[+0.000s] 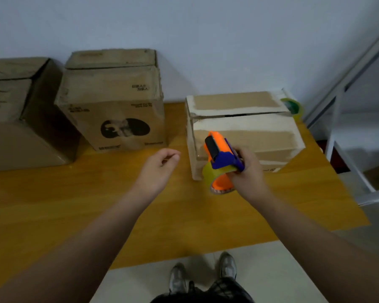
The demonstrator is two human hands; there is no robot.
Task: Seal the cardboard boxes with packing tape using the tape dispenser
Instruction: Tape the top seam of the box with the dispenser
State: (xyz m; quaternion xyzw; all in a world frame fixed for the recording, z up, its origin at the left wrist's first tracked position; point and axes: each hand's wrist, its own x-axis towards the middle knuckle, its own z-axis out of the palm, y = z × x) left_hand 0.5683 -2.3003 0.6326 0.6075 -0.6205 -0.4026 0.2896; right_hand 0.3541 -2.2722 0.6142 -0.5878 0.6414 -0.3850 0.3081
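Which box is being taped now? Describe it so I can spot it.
On the yellow table, find the right hand holding the orange dispenser. The box just behind it is the lowest of three, whitish-patched, its top seam gaping.

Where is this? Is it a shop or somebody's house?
I can't say for sure. It looks like a plain packing room: cardboard boxes stand on a wooden table against a bare wall, and the right hand holds a tape dispenser.
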